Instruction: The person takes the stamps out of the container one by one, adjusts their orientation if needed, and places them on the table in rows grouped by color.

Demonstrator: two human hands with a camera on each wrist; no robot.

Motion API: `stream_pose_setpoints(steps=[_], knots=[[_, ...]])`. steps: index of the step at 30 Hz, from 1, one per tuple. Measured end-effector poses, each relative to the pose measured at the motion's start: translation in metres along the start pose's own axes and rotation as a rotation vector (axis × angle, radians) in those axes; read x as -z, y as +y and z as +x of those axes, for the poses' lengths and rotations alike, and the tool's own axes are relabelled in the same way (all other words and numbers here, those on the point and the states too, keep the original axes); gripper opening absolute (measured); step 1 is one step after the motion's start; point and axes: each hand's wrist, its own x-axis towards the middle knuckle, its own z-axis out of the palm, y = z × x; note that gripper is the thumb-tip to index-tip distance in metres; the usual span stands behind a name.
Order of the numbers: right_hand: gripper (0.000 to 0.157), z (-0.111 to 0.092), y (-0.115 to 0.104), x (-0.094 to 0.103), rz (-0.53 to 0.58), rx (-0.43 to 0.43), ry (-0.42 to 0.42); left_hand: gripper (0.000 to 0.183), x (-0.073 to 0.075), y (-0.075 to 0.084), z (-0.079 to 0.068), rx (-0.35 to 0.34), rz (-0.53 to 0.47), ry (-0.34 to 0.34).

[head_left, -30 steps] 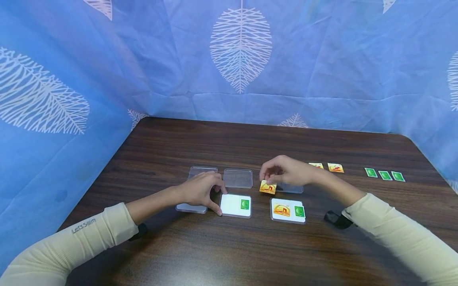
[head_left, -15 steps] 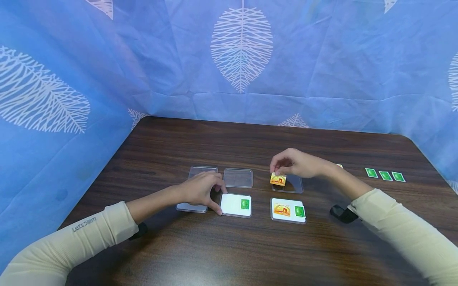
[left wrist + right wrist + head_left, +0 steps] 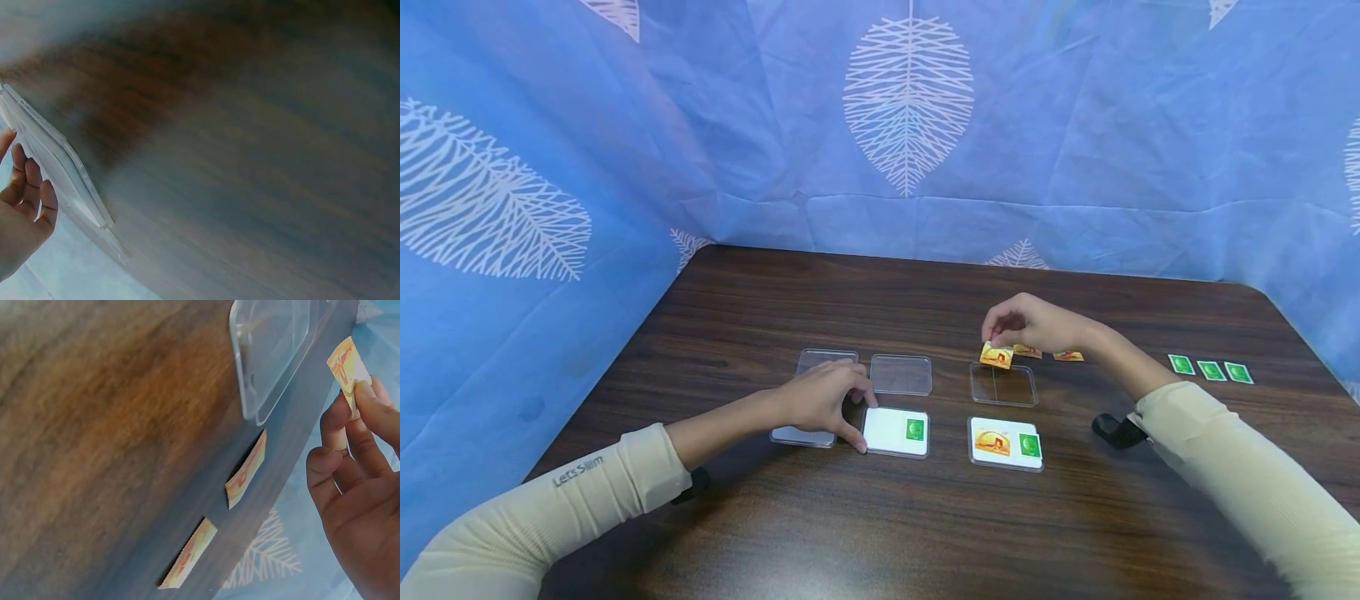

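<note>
Orange-yellow on its picture side, a small stamp (image 3: 997, 356) is pinched by the right hand (image 3: 1033, 323), thumb tip and forefinger closed together on one edge, the remaining fingers curled loosely. It is held above the desk (image 3: 865, 508), over the far rim of the right-hand far clear case (image 3: 1017, 387), between that case and the desk's far edge. Its picture faces the near side; the long axis runs left to right, its right end dipping slightly. The left hand (image 3: 820, 396), thumb and forefinger set well apart, grips a nearer case (image 3: 897, 455) at its two left corners; a white card (image 3: 886, 429) in it carries a green stamp (image 3: 915, 429) toward the right. Another white card (image 3: 1014, 443), in a case to the right, bears one orange and one green stamp.

Two loose orange stamps (image 3: 1068, 356) lie beyond the far case, partly behind the right hand. Three green stamps (image 3: 1212, 371) lie in a row toward the desk's right edge. Grey lettering on the left sleeve (image 3: 542, 508) begins "Lets"; the rest is blurred. Print on the stamps is too small to read.
</note>
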Motion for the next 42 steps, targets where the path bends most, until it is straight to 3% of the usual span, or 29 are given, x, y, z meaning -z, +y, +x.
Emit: stream_pose_setpoints(steps=[12, 42], knots=[[0.010, 0.006, 0.017, 0.005, -0.027, -0.093, 0.065, 0.048, -0.001, 0.000, 0.001, -0.002, 0.004, 0.008], [0.013, 0.021, 0.025, -0.003, -0.206, -0.160, 0.067, 0.048, 0.000, 0.000, 0.000, -0.002, 0.001, 0.004]])
